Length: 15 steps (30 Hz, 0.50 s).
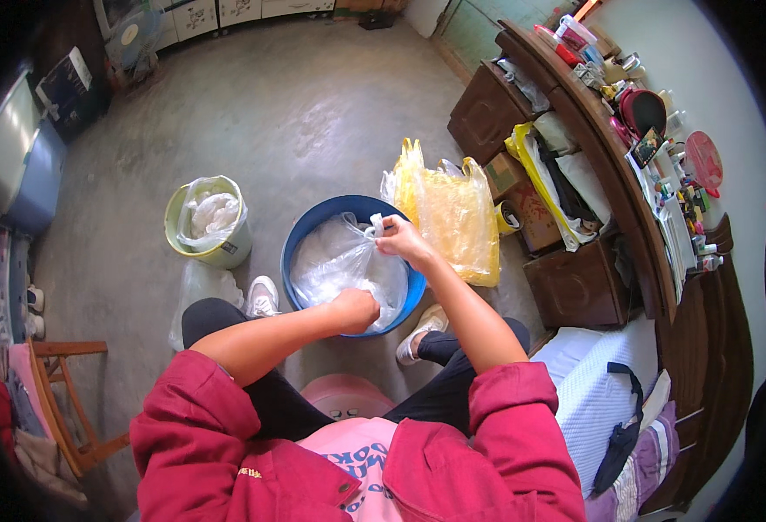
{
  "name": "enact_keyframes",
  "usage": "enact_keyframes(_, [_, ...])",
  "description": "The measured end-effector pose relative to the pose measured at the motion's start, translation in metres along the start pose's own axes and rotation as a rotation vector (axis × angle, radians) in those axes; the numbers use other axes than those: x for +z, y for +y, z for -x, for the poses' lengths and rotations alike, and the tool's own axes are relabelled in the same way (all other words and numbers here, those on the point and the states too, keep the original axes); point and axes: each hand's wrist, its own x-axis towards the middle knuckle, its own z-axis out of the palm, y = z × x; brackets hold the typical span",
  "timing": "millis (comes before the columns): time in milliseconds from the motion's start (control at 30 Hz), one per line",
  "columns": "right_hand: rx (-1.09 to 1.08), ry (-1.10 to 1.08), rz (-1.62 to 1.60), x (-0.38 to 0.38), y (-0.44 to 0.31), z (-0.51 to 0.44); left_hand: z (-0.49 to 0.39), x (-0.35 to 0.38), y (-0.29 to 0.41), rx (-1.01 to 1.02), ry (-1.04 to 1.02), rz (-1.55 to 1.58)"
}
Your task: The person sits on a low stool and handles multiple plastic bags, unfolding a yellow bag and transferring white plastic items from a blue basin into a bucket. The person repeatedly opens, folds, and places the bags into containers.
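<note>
A round blue tub stands on the floor between my feet, with a clear plastic bag inside it. My right hand pinches the twisted top of this bag near the tub's far right side. Over the near part of the tub, my left hand is closed on the bag's plastic, its fingertips hidden from the camera. The bag's contents look pale and cannot be made out. Right of the tub, yellow and clear plastic bags stand upright on the floor.
To the left is a pale green bucket lined with a clear bag, with another clear bag on the floor beside it. A dark wooden desk with cluttered top runs along the right. A wooden chair stands at lower left.
</note>
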Motion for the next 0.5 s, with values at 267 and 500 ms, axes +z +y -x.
enact_keyframes(267, [0.07, -0.058, -0.121, -0.02, 0.012, 0.036, 0.003, -0.034, -0.027, -0.386, 0.532, 0.339])
enact_keyframes(500, [-0.075, -0.075, 0.134, -0.016, 0.03, 0.023, -0.031, -0.028, -0.062, -0.478, 0.588, 0.621])
